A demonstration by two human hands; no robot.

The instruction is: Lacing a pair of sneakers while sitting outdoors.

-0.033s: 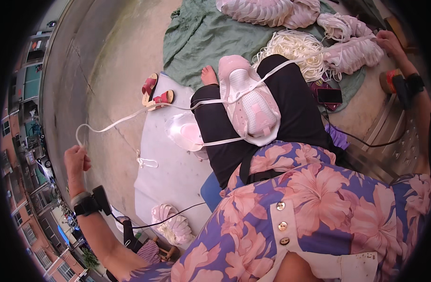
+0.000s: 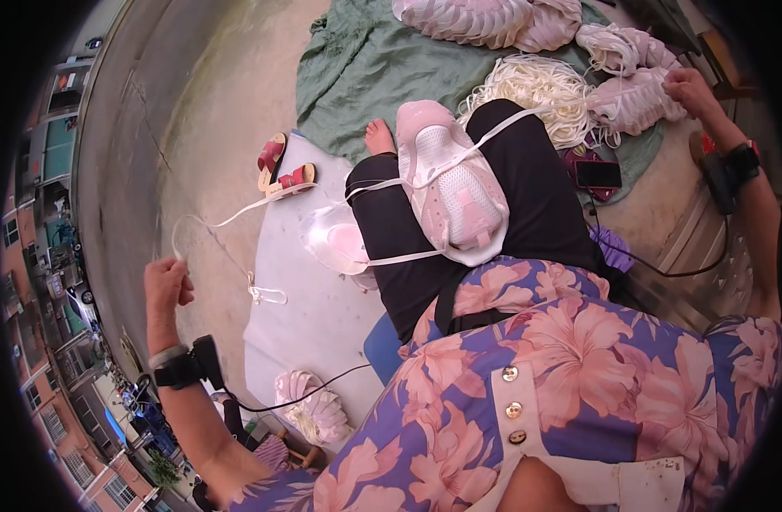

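Observation:
A pink and white shoe upper (image 2: pixel 472 205) rests across my thighs, its sole side hidden. A long flat white shoelace (image 2: pixel 498 130) crosses it and hangs out to both sides. Far out at the left, my left hand (image 2: pixel 168 282) is closed in a fist around one length of the lace, which sags in a loose curve. Raised at the far right, my right hand (image 2: pixel 690 90) is also closed, near stacked shoe uppers (image 2: pixel 634 101). The lace runs toward it but blends with the pale pile behind.
Loose white laces (image 2: pixel 532 90) lie heaped on a green cloth (image 2: pixel 348 81). Red sandals (image 2: pixel 290 179) stand by a white sheet (image 2: pixel 276 328), with another shoe part (image 2: pixel 335 239) beside my leg. A phone (image 2: pixel 598 174) lies at the right. Dark cables run from both wrist devices.
Both hands have drawn inward: the left up and to the right, the right a little left and down. The left stretch of lace has become slacker.

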